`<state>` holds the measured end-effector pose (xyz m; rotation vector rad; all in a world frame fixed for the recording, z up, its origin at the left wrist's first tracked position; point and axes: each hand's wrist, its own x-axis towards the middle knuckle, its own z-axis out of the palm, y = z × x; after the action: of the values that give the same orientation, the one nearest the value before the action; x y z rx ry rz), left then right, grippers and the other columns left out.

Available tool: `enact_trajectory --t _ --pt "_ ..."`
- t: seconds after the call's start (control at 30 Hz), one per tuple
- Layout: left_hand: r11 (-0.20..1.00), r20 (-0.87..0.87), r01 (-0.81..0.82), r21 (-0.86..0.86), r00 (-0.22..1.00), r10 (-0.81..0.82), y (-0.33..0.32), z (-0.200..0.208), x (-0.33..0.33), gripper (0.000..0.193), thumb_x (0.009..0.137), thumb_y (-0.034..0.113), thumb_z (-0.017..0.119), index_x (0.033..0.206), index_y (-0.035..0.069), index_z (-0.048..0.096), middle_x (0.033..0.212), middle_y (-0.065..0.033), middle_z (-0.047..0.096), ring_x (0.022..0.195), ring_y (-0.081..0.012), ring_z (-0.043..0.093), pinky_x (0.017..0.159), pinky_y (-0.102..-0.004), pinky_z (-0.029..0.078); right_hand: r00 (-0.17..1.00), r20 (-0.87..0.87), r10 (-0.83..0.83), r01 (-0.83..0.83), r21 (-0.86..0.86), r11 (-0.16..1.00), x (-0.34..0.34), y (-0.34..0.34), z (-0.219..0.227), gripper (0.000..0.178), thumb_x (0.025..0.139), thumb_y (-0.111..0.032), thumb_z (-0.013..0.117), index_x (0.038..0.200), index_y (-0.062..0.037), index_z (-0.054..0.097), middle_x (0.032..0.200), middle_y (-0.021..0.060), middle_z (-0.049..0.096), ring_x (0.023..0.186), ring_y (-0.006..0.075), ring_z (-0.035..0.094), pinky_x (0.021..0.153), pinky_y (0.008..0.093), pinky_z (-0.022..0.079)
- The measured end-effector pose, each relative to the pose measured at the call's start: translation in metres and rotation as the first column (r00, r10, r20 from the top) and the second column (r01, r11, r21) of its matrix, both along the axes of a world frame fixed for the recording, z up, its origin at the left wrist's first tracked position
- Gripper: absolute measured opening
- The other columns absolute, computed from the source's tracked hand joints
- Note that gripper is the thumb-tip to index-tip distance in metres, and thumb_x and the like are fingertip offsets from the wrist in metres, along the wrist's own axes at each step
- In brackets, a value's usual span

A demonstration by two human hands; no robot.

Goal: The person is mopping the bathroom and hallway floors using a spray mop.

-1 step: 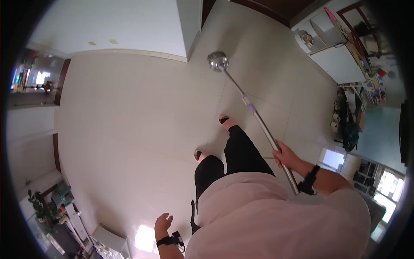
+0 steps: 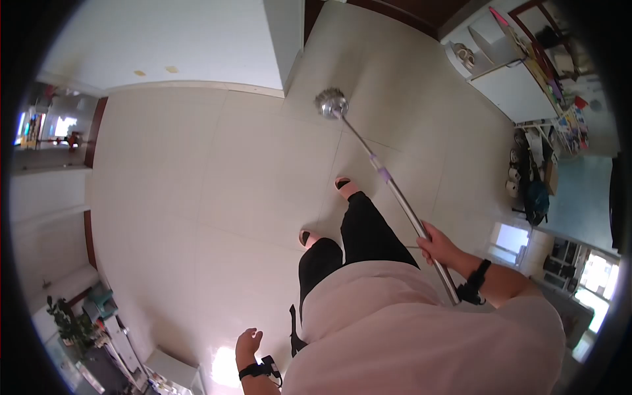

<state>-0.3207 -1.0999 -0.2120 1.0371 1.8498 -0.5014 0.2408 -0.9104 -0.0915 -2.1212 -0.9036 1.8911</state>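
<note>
My right hand [image 2: 440, 245] is closed around the upper part of a mop's [image 2: 403, 203] long metal pole. The pole slants away from my right side toward the far middle. At its far end, a round shiny metal mop head [image 2: 332, 103] with a grey fringe rests at the pale tiled floor [image 2: 217, 178]. Low on the left, my left hand [image 2: 248, 343] hangs beside my body, holding nothing, its fingers loosely bent and the thumb apart. Both wrists wear black straps.
A white wall block [image 2: 191, 46] has its corner just left of the mop head. Far right stands a white cabinet [image 2: 513, 92] with open shelves; bags and shoes [image 2: 526, 178] line that side. A potted plant [image 2: 62, 319] and furniture stand at lower left.
The mop head has come slightly nearer to me, and my right hand has shifted a little back and to the right with the pole. My left hand has barely moved.
</note>
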Motion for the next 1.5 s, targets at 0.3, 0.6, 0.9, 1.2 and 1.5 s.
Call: enact_trajectory --t 0.3,0.6,0.9,1.2,1.5 --pt "0.637 -0.011 0.282 0.717 0.919 -0.394 0.291 0.063 0.017 0.028 0.082 0.017 0.054 0.108 0.004 0.054 0.111 -0.0158 0.055 0.106 -0.0315 0.049 0.091 -0.0376 0.039 0.999 -0.039 -0.021 0.015 -0.153 0.988 -0.018 -0.099 0.014 0.067 0.086 -0.015 0.047 0.14 -0.0173 0.007 0.067 0.0052 0.049 0.048 0.0116 0.047 0.043 0.0262 0.044" --pt "-0.112 -0.368 0.392 0.913 0.676 -0.638 0.622 0.235 0.206 0.025 0.086 0.018 0.052 0.109 0.011 0.056 0.129 -0.0113 0.042 0.124 -0.0303 0.032 0.097 -0.0384 0.035 0.936 -0.221 -0.274 0.288 0.033 0.957 -0.033 0.05 -0.05 0.069 0.081 -0.005 0.048 0.139 -0.0119 0.012 0.072 0.0109 0.055 0.039 0.0121 0.048 0.036 0.0266 0.042" --pt "-0.529 -0.815 0.62 0.579 0.438 -0.379 0.743 0.31 0.207 0.026 0.084 0.024 0.054 0.11 0.019 0.056 0.131 -0.0029 0.041 0.126 -0.0281 0.03 0.104 -0.0478 0.021 0.914 -0.268 -0.305 0.382 0.312 0.87 -0.041 0.411 -0.137 0.064 0.082 -0.01 0.048 0.137 -0.0063 0.015 0.064 0.008 0.051 0.042 0.0149 0.046 0.035 0.0303 0.04" --pt "-0.849 -0.871 0.444 0.287 0.491 -0.037 0.875 0.357 0.213 0.03 0.082 0.034 0.056 0.111 0.031 0.055 0.129 0.0035 0.043 0.122 -0.0282 0.036 0.101 -0.0523 0.025 0.965 0.008 -0.264 0.25 0.296 0.922 -0.111 0.294 -0.04 0.059 0.085 -0.012 0.045 0.137 -0.0125 0.019 0.063 0.0067 0.053 0.043 0.013 0.051 0.041 0.0277 0.045" --pt "-0.947 -0.721 0.221 0.235 0.692 -0.017 0.923 0.329 0.249 0.018 0.072 0.029 0.058 0.086 0.037 0.062 0.118 0.0088 0.051 0.108 -0.0257 0.04 0.088 -0.0382 0.027 0.878 -0.152 -0.454 0.437 -0.135 0.889 -0.193 0.224 -0.01 0.059 0.085 -0.012 0.046 0.138 -0.0134 0.018 0.066 0.0053 0.051 0.043 0.0111 0.048 0.039 0.0256 0.044"
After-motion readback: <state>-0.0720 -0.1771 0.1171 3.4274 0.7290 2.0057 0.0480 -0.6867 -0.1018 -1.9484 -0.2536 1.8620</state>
